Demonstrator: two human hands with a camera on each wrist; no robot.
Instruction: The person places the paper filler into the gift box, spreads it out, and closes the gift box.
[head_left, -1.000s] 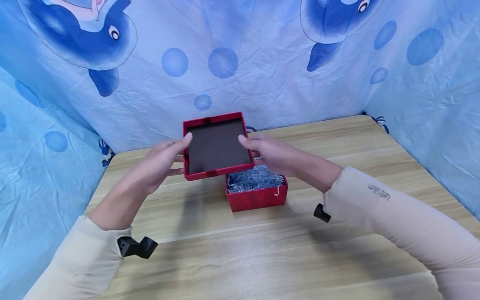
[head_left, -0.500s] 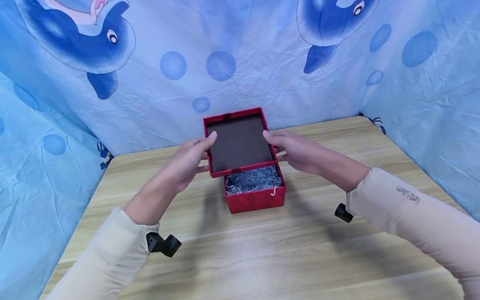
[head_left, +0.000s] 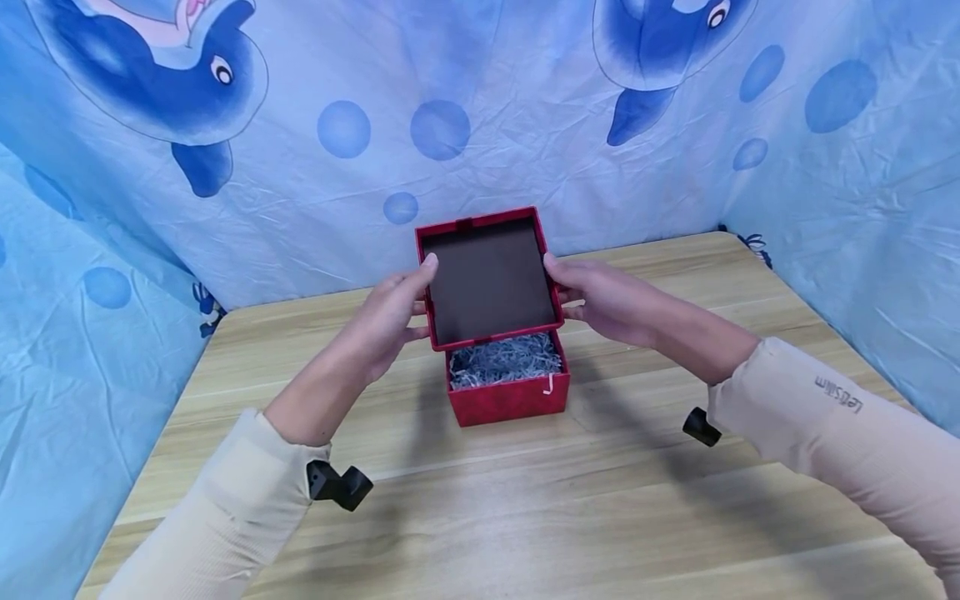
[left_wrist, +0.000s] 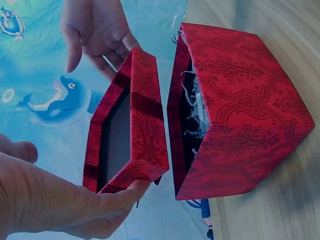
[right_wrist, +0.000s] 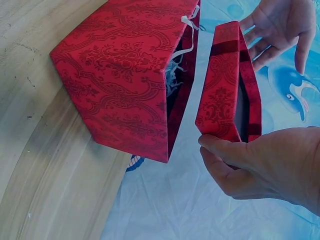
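Observation:
Both hands hold a shallow red box lid (head_left: pixel 491 279) with a dark lining, tilted so its inside faces me. My left hand (head_left: pixel 390 312) supports its left side, the thumb in front of the rim and fingers along the outer wall. At the opposite side, my right hand (head_left: pixel 607 300) holds it in a similar way. The wrist views show the thumbs standing off the lid's face. Below and behind it stands the red box base (head_left: pixel 510 404), upright on the table, with blue-grey shredded paper (head_left: pixel 506 360) inside. Its back part is hidden by the lid.
The wood-grain table (head_left: pixel 480 517) carries the box near its middle. A blue curtain (head_left: pixel 300 208) printed with dolphins hangs behind and at both sides. Black wrist cameras (head_left: pixel 348 487) stick out from the cream sleeves (head_left: pixel 232 508).
Both hands have carried the lid to the right and slightly up, from left of the base to above it, slowing in the last half second. The base stays in place.

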